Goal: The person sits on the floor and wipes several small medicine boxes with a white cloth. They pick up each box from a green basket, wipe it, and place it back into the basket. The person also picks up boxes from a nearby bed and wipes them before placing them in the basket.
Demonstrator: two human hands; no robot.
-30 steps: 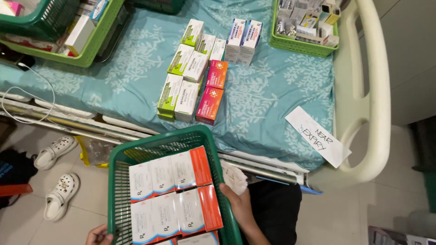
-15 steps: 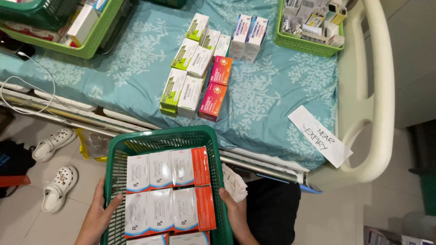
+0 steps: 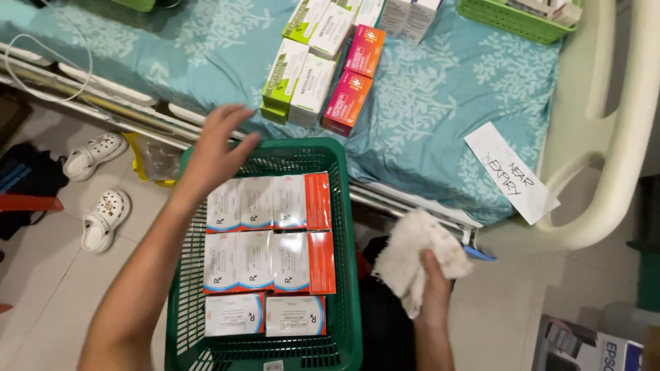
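Note:
A green plastic basket (image 3: 347, 240) sits in front of me, filled with several white and orange medicine boxes (image 3: 271, 232) in rows. My left hand (image 3: 214, 148) hovers open over the basket's far left corner, fingers spread, holding nothing. To the right of the basket, my right hand (image 3: 434, 285) grips a crumpled white cloth (image 3: 412, 251). Beyond the basket, green-and-white boxes (image 3: 295, 75) and pink-orange boxes (image 3: 354, 82) lie in rows on a bed with a teal patterned sheet (image 3: 440, 103).
A white paper label (image 3: 512, 172) lies on the bed's right corner by the white bed rail (image 3: 619, 158). Another green basket (image 3: 509, 17) stands at the back right. White clogs (image 3: 100, 185) and a yellow bag (image 3: 155, 158) are on the floor at left. A cardboard box (image 3: 591, 347) sits lower right.
The view has closed in on the bed. My left hand rose from the basket's left side to over its far corner. My right hand left the basket's right side and now holds the cloth.

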